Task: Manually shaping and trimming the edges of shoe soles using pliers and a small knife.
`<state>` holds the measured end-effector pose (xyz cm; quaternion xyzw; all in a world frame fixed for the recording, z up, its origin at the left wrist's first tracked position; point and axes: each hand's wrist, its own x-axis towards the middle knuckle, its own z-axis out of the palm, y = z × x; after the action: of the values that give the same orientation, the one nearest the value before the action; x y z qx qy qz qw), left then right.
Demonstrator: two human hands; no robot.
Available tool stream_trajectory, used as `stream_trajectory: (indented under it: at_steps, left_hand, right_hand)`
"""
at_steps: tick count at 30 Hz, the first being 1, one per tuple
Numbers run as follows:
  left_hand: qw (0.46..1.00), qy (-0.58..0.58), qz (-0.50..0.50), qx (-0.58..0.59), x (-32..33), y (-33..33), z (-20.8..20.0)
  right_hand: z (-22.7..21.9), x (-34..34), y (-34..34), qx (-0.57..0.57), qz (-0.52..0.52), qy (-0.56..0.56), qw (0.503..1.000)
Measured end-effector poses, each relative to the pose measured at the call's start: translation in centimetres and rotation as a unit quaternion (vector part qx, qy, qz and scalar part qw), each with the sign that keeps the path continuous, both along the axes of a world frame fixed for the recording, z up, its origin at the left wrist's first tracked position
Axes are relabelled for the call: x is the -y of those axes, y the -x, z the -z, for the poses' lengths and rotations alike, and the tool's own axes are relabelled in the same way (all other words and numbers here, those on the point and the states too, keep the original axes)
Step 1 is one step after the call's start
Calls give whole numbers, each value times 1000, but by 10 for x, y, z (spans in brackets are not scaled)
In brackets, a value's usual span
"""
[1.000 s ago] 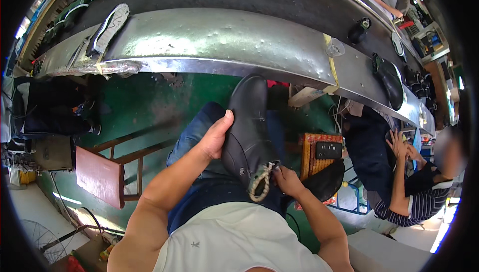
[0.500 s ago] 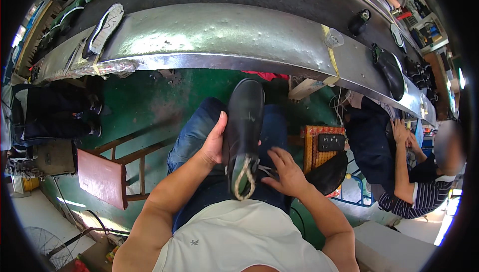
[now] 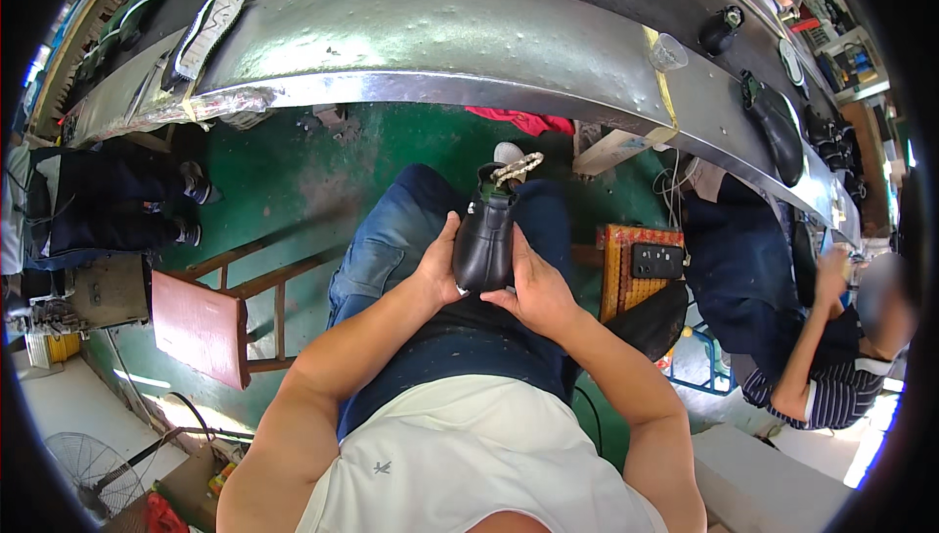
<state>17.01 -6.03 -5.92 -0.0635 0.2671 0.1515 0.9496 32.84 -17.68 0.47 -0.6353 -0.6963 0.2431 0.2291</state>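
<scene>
A black shoe (image 3: 483, 240) on a green last (image 3: 497, 187) is held between my two hands above my lap. Its rounded toe points at me, and the rope loop (image 3: 516, 169) at the last's top stands out at the far end. My left hand (image 3: 440, 261) is closed along the shoe's left side. On the other side, my right hand (image 3: 536, 284) grips it, thumb near the toe and fingers along the flank. The shoe's underside is hidden.
Ahead runs a metal bench edge (image 3: 411, 44), with a light sole (image 3: 210, 29) at left and black shoes (image 3: 773, 122) at right. A stool (image 3: 201, 328) stands left; a woven seat (image 3: 618, 288) with a phone (image 3: 657, 260) is right. A co-worker (image 3: 822, 337) sits further right.
The shoe has been turned end for end, so the rope loop now faces away from me. My right hand, open beside it before, has taken hold of it.
</scene>
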Motion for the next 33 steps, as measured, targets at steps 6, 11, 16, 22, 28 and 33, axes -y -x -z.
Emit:
stream_trajectory:
  at_steps: [6, 11, 16, 22, 28, 33]
  left_hand:
    - [997, -59, 25, -41, 0, 2, -32]
    - [907, -375, -99, -162, -8, -9, -86]
    - [595, -748, 62, -289, -113, -13, -150]
    - [114, -788, 88, -599, -274, -28, -111]
    - [177, -766, 197, -585, -262, -48, -130]
    - [186, -783, 207, -557, -261, -56, -132]
  right_hand:
    - [-24, 3, -8, -33, -31, -19, 999]
    - [-55, 14, -13, -267, 23, 36, 963]
    - [-87, -52, -60, -579, 197, -38, 790]
    - [-135, -207, -139, -689, 240, -26, 684]
    - [-106, -358, -237, -448, 398, -206, 774]
    - [-28, -400, -330, 161, 480, -3, 863]
